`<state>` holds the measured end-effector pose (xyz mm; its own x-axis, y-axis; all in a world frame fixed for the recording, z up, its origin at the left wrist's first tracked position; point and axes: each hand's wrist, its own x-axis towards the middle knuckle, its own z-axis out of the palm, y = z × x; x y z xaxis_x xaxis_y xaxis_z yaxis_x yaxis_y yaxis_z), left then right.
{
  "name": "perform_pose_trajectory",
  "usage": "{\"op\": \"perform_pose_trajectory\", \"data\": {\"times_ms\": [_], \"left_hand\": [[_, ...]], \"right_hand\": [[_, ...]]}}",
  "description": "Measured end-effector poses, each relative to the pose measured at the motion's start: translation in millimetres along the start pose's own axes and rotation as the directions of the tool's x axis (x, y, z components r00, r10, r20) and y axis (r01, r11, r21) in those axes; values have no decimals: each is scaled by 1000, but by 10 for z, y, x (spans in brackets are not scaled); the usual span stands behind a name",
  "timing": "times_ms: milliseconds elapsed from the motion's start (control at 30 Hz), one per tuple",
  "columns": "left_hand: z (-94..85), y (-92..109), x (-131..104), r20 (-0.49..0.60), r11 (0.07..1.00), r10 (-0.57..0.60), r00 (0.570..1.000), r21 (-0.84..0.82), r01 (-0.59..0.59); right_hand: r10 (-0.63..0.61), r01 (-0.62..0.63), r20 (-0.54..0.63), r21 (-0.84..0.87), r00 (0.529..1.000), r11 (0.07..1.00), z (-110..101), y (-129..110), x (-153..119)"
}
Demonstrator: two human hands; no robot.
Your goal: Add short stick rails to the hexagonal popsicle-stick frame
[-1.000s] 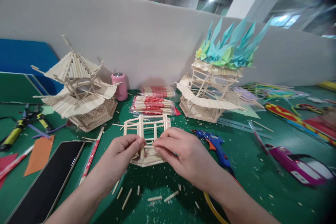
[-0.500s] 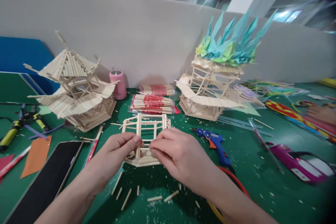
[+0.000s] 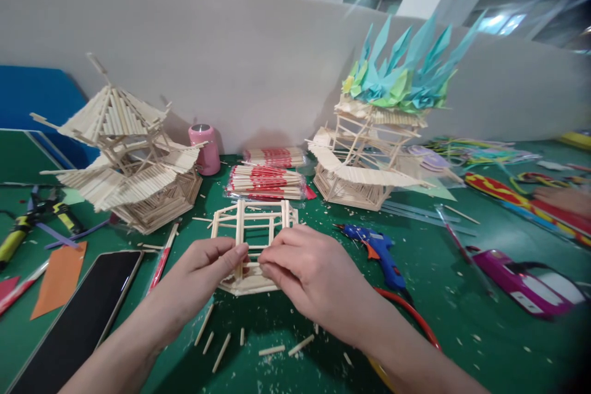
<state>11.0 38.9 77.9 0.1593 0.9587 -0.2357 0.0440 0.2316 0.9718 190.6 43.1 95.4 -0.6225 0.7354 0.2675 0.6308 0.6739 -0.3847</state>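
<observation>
Pinches the front left post of the small stick frame (image 3: 239, 225) between the thumb and fingers of the left hand (image 3: 207, 266). Brings the right hand (image 3: 314, 271) in from the other side, fingertips closed together at a low front crossbar — impossible to tell whether on the bar itself or on a separate small piece. Partly hides the frame's lower right front behind the right hand. Stands upright at the middle of the green table (image 3: 272, 375), open at the top, on a flat stick base, between both hands.

Just in front of the frame, scattered: short stick pieces (image 3: 221, 353) and pale crumbs. Just behind it: bundles of sticks (image 3: 265, 181) in red-and-clear wrapping, with a pink cup (image 3: 204, 151) nearby. Farther left, a stick pagoda (image 3: 138, 188) with a pointed roof; to the right, a stick tower (image 3: 353, 175) topped with blue and green folded paper (image 3: 406, 83).

Beside the right hand, lying flat: a blue glue gun (image 3: 375, 252), nozzle toward the frame. Near the left forearm: a dark phone (image 3: 76, 320), an orange paper (image 3: 60, 280) and, beyond, yellow-handled pliers (image 3: 18, 237). At the far right: a magenta device (image 3: 526, 283) and, behind it, another person's blurred hand (image 3: 558, 200) by a patterned red-yellow strip (image 3: 498, 191).
</observation>
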Motion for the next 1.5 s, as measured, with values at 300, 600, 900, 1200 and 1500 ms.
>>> {"op": "perform_pose_trajectory", "data": {"times_ms": [300,600,900,1200,1500], "left_hand": [[13,39,-20,93,1000,-22,995,7,22],[33,34,-11,82,996,-52,995,-67,58],[12,-14,-26,81,993,-96,992,-67,102],[33,19,-39,75,998,-62,995,2,62],[-32,-54,20,171,990,-95,981,123,74]], "right_hand": [[-2,2,20,22,1000,1000,-6,13,8],[5,-6,10,127,1000,992,-55,55,-27],[59,-26,-115,267,992,963,-205,209,-93],[-11,11,-3,76,1000,997,-173,95,-25],[16,-17,6,99,1000,995,-141,76,-53]]}}
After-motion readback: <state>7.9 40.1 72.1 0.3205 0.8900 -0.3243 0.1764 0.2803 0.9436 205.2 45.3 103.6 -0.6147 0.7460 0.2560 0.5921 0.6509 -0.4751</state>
